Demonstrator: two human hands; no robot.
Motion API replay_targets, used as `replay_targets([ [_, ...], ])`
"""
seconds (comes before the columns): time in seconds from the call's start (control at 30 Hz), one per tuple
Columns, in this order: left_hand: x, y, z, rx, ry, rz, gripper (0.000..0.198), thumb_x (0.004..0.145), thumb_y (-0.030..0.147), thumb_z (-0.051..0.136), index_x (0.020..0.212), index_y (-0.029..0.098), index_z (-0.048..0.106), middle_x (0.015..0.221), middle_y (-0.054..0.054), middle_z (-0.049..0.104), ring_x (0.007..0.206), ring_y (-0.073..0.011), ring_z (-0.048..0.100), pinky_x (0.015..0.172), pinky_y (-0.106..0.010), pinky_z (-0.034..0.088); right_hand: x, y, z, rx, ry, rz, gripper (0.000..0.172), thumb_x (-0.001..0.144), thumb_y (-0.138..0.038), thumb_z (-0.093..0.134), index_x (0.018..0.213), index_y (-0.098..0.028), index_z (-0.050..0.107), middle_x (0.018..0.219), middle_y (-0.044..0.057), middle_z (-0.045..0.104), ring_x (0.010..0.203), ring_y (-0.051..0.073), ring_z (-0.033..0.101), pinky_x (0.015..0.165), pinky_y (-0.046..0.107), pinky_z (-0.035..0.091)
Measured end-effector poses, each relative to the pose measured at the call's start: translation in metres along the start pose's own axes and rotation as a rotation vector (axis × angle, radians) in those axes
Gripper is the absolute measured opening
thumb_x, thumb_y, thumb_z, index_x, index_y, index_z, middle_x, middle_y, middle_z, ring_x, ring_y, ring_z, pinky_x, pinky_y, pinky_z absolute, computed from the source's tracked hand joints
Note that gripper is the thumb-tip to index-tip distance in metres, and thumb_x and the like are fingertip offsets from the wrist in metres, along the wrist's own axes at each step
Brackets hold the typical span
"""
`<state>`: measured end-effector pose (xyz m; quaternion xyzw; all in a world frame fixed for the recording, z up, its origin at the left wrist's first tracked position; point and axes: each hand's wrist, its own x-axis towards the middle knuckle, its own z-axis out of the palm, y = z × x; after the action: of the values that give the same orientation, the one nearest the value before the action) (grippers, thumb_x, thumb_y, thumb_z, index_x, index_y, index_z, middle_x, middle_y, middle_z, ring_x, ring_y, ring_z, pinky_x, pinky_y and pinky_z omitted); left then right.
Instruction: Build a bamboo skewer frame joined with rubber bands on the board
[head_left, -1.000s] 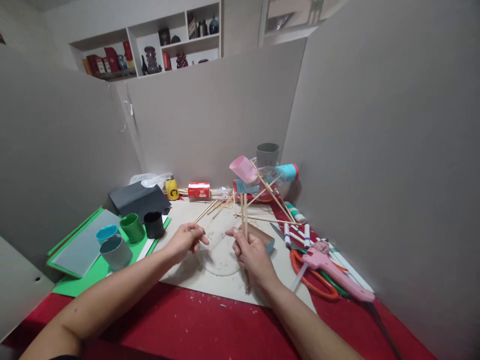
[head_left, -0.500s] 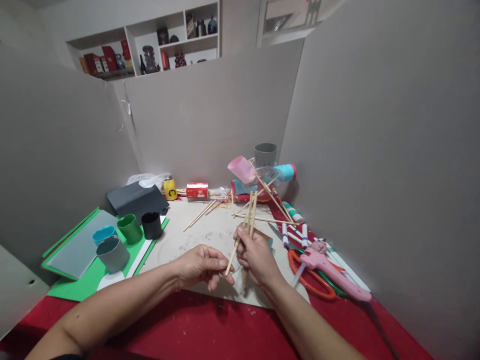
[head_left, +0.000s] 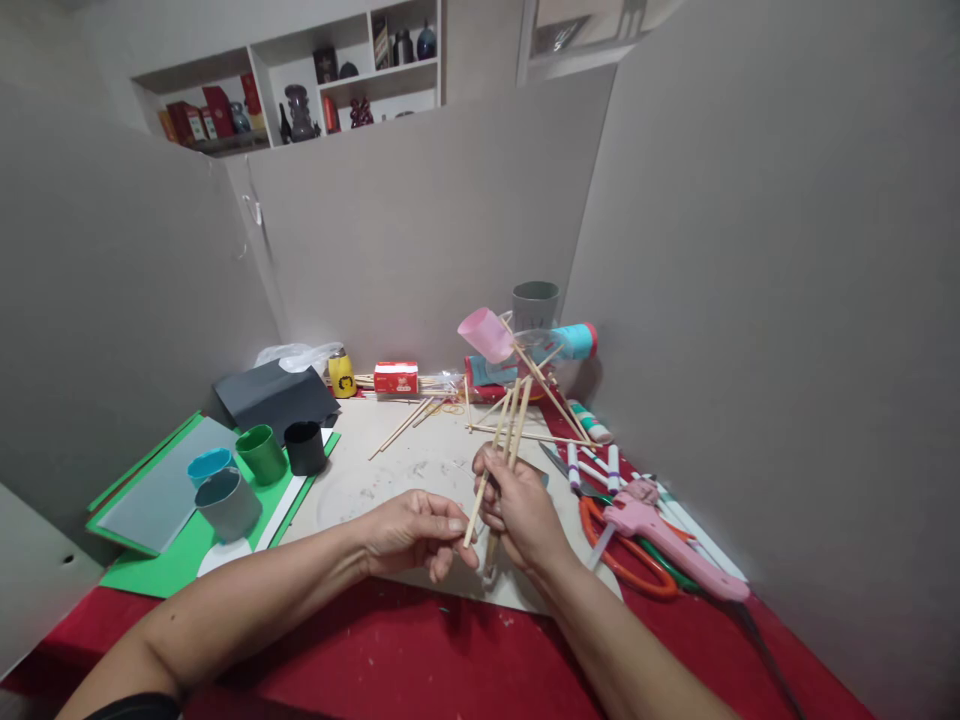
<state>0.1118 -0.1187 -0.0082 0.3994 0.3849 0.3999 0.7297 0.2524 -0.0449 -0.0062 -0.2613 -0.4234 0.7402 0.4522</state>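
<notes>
Several thin wooden sticks (head_left: 520,425) are gripped in my right hand (head_left: 525,515), their upper ends fanned slightly apart above the fist. One stick (head_left: 478,504) slants down toward my left hand (head_left: 409,532), whose thumb and fingertips pinch around its lower end. Below the right hand, the lower part of the bundle is partly hidden by the fingers. Both hands hover over the pale work board (head_left: 360,500). Just beyond them stands a frame of joined sticks (head_left: 551,392) with a pink paper cup shape (head_left: 486,335) at its top.
On the right lie a pink glue gun (head_left: 675,550), orange-handled scissors (head_left: 645,575) and markers (head_left: 613,470). Green sheets (head_left: 142,575) at left carry a green cup (head_left: 261,455), a black cup (head_left: 305,449) and a grey cup (head_left: 227,505). Loose sticks (head_left: 397,432) lie farther back.
Both hands have shifted slightly right with the sticks. The upper ends of the sticks are spread wider, and the left fingertips remain at the lower end of one stick.
</notes>
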Motion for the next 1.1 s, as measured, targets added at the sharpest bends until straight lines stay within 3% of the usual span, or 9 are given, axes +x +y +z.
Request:
replay_targets([
  [0.37, -0.002, 0.002, 0.000, 0.166, 0.035, 0.055, 0.036, 0.071, 0.043, 0.074, 0.076, 0.014, 0.053, 0.068, -0.003, 0.067, 0.040, -0.0082, 0.054, 0.042, -0.019, 0.039, 0.004, 0.005, -0.004, -0.080, 0.036, -0.052, 0.042, 0.069, -0.058, 0.067, 0.069, -0.020, 0.049, 0.042, -0.010, 0.038, 0.032, 0.003, 0.022, 0.032, 0.015, 0.014],
  [0.5, -0.005, 0.004, 0.005, 0.495, 0.074, 0.100, 0.032, 0.081, 0.047, 0.060, 0.078, 0.017, 0.047, 0.063, 0.002, 0.057, 0.045, -0.0090, 0.052, 0.048, -0.022, 0.041, 0.005, 0.009, -0.008, -0.304, 0.128, -0.195, 0.045, 0.075, -0.062, 0.060, 0.066, -0.020, 0.051, 0.043, -0.007, 0.039, 0.035, 0.007, 0.030, 0.034, 0.020, 0.022],
  [0.6, -0.006, 0.004, 0.005, 0.966, 0.235, 0.187, 0.018, 0.087, 0.034, 0.049, 0.078, 0.019, 0.046, 0.064, 0.002, 0.053, 0.051, -0.0103, 0.050, 0.053, -0.022, 0.036, 0.004, 0.009, -0.008, -0.491, 0.190, -0.359, 0.046, 0.077, -0.062, 0.057, 0.062, -0.020, 0.054, 0.047, -0.003, 0.045, 0.042, 0.012, 0.039, 0.040, 0.024, 0.030],
  [0.7, -0.005, 0.002, 0.002, 1.369, 0.410, 0.234, 0.009, 0.087, 0.024, 0.044, 0.081, 0.020, 0.051, 0.067, 0.000, 0.055, 0.058, -0.0128, 0.047, 0.056, -0.023, 0.031, 0.002, 0.008, -0.006, -0.553, 0.171, -0.476, 0.043, 0.078, -0.061, 0.056, 0.061, -0.021, 0.054, 0.050, -0.001, 0.048, 0.049, 0.015, 0.043, 0.046, 0.026, 0.034],
  [0.9, 0.003, -0.005, -0.002, 1.632, 0.453, 0.167, 0.012, 0.086, 0.019, 0.042, 0.092, 0.019, 0.053, 0.073, -0.003, 0.059, 0.058, -0.0158, 0.048, 0.057, -0.026, 0.030, 0.004, 0.002, -0.005, -0.604, 0.167, -0.497, 0.040, 0.079, -0.058, 0.055, 0.060, -0.023, 0.050, 0.050, -0.001, 0.049, 0.051, 0.016, 0.044, 0.050, 0.027, 0.036],
  [1.0, 0.006, -0.008, -0.005, 1.800, 0.463, 0.222, 0.018, 0.090, 0.019, 0.037, 0.099, 0.019, 0.052, 0.086, -0.007, 0.062, 0.066, -0.0189, 0.054, 0.061, -0.028, 0.034, 0.004, 0.000, -0.009, -0.604, 0.197, -0.430, 0.042, 0.082, -0.058, 0.051, 0.060, -0.023, 0.049, 0.046, -0.002, 0.046, 0.045, 0.015, 0.042, 0.046, 0.027, 0.033],
  [1.1, 0.009, -0.006, -0.006, 1.827, 0.535, 0.309, 0.021, 0.092, 0.020, 0.031, 0.100, 0.019, 0.051, 0.089, -0.009, 0.061, 0.070, -0.0195, 0.056, 0.063, -0.029, 0.037, 0.004, 0.001, -0.011, -0.518, 0.246, -0.373, 0.043, 0.086, -0.058, 0.047, 0.063, -0.022, 0.049, 0.044, -0.003, 0.046, 0.038, 0.012, 0.038, 0.040, 0.025, 0.030],
])
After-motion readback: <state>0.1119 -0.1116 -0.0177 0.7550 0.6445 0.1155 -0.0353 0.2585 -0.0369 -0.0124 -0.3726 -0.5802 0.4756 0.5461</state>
